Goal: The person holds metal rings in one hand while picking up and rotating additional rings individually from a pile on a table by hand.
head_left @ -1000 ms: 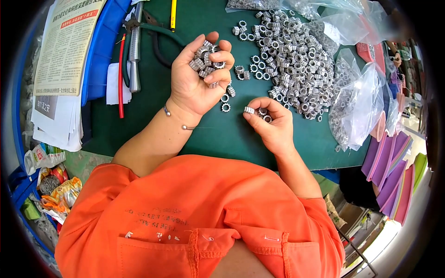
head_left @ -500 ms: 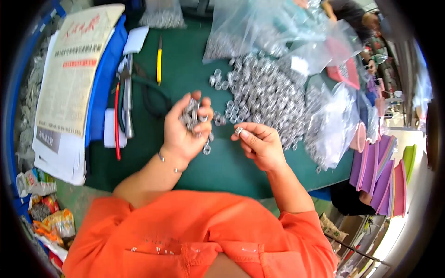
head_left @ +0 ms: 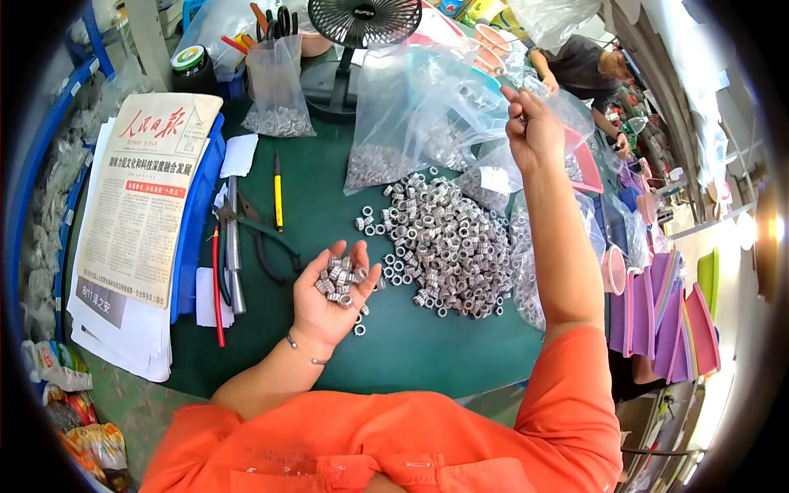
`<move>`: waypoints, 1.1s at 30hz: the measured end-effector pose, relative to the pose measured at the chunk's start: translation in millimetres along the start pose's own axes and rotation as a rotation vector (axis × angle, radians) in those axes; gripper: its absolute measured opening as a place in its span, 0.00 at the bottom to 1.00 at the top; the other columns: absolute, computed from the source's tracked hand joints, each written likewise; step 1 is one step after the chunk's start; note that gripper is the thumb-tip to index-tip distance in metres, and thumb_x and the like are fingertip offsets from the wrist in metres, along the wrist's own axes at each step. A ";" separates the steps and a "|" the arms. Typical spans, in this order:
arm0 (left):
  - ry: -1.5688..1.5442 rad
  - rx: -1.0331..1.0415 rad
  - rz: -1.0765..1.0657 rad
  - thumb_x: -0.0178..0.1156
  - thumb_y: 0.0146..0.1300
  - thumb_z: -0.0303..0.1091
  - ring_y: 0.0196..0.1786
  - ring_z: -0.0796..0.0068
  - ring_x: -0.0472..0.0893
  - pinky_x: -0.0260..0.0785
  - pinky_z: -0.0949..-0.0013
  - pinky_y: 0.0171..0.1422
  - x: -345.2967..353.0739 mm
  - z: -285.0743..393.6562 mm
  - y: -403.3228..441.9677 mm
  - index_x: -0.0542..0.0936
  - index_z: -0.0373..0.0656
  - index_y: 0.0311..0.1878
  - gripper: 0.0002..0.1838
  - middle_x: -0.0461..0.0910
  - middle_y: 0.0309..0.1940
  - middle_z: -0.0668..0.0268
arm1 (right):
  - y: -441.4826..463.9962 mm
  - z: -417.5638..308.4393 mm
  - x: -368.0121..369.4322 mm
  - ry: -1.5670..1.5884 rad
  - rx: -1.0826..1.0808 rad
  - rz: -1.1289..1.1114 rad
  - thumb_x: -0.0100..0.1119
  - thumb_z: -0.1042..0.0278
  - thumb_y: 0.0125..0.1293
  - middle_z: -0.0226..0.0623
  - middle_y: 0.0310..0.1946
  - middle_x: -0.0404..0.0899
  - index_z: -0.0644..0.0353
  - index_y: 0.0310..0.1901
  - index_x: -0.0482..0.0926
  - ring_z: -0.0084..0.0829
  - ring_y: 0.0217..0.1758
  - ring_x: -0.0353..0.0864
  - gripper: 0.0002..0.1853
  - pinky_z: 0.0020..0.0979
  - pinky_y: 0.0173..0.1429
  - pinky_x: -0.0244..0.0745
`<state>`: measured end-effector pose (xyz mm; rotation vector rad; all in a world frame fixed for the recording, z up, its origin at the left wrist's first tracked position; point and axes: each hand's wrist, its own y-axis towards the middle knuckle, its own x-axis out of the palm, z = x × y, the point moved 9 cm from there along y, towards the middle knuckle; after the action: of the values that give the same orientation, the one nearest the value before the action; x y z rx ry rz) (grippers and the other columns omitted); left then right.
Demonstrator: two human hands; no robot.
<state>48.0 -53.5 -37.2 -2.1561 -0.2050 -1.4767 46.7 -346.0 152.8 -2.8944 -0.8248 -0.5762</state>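
My left hand [head_left: 325, 304] is palm up and cupped around several small silvery metal rings [head_left: 340, 279]. A few loose rings lie on the table beside its fingers. To its right spreads a big pile of the same notched-looking rings [head_left: 450, 251]. My right hand [head_left: 536, 131] is stretched out past the pile, above the clear plastic bags near a pink tray [head_left: 585, 164]. Its fingers are curled together, and whatever they hold, if anything, cannot be made out.
Clear bags of small metal parts [head_left: 382, 164] lie behind the pile. A black fan [head_left: 362, 20] stands at the back. Pliers [head_left: 263, 238], a yellow-handled tool [head_left: 278, 193] and a newspaper [head_left: 136, 205] are on the left. Another person [head_left: 579, 70] works at the far right.
My right hand has moved from the pile's near edge, where it pinched a ring, forward and right over the bags. My left fingers have spread wider around the rings. The view has tilted up.
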 end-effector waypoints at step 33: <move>0.037 -0.003 -0.089 0.48 0.63 0.36 0.65 0.55 0.62 0.54 0.53 0.67 11.2 -7.2 -3.2 0.70 0.41 0.51 0.15 0.67 0.57 0.53 | -226.3 162.0 0.9 -0.172 0.362 -0.384 0.63 0.84 0.51 0.29 0.31 0.76 0.65 0.39 0.75 0.15 0.30 0.70 0.13 0.16 0.29 0.66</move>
<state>45.2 -56.1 -24.1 -2.1447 -0.2891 -1.5660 -16.7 -124.5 -3.3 -2.4908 -1.3648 -0.1724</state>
